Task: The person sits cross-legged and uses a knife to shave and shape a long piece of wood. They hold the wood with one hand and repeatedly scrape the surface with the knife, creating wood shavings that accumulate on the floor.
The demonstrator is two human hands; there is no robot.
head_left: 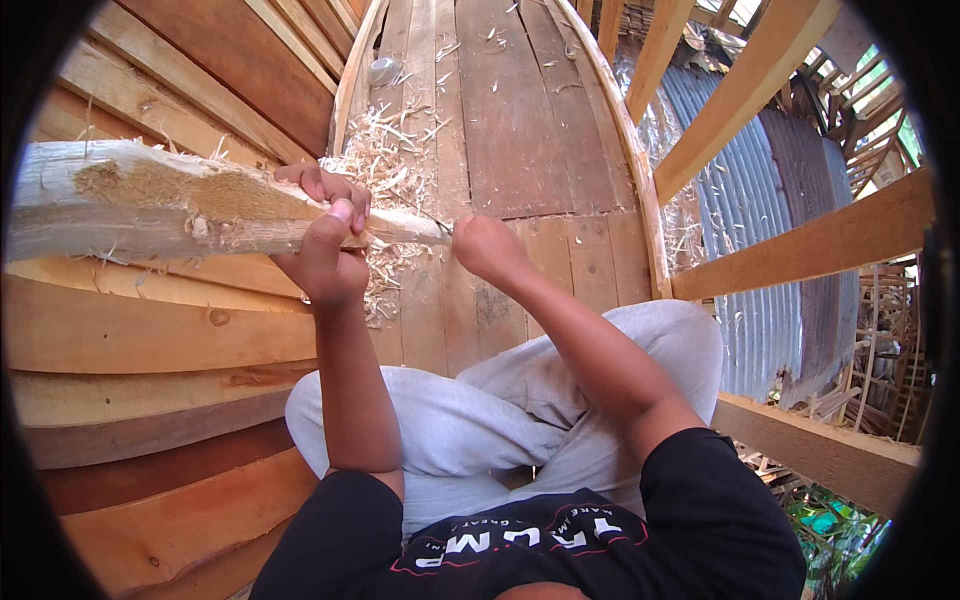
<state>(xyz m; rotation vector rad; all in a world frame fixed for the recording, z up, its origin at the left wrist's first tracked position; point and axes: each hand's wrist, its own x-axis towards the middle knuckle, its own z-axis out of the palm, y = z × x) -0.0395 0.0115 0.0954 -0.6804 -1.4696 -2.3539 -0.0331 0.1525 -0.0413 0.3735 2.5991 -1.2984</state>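
A plank floor littered with shavings is seen below, with stacked boards on the left. A rough stake is gripped by the left hand, fingers clenched round it near its tapered tip. The right hand is fisted right at that tip, apparently on a thin blade, mostly hidden.

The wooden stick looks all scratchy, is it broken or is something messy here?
The wooden piece in the left hand looks rough and splintered, its surface torn and fibrous, tapering to a thin point by the right hand. Pale wood shavings lie scattered over the plank floor just beyond the hands. No plank looks broken.
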